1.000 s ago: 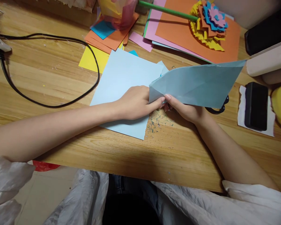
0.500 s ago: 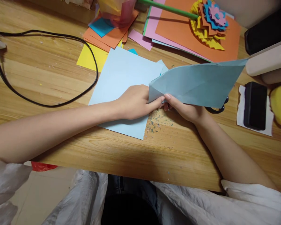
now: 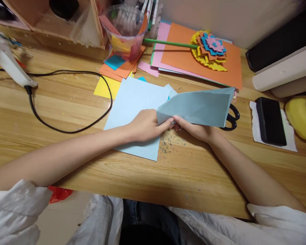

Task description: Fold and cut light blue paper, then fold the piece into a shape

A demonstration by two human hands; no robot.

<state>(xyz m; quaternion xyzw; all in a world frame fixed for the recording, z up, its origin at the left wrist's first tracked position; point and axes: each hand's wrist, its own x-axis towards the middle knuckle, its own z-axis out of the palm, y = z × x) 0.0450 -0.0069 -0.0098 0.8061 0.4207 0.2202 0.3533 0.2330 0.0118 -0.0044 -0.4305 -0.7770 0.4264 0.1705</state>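
A folded sheet of light blue paper (image 3: 199, 108) is held up between my two hands, its long end reaching to the right. My left hand (image 3: 146, 126) is closed on its left end, thumb along the lower edge. Beside that thumb, my right hand (image 3: 193, 129) pinches the lower edge; some fingers of both hands are hidden. Flat on the table under my left hand lies a second light blue sheet (image 3: 140, 93) with a torn right edge. Black scissor handles (image 3: 232, 117) stick out behind the held paper's right end.
A clear plastic cup (image 3: 124, 37) with paper scraps stands at the back. Behind the work lie orange paper (image 3: 178, 58) and a layered paper flower (image 3: 211, 47). A black cable (image 3: 73, 131) loops on the left. A phone (image 3: 271, 120) rests at the right.
The view has tilted up, showing more of the table's back. Both hands keep their grip at the same spot, and the paper's right end has shifted, uncovering more of the scissor handles.
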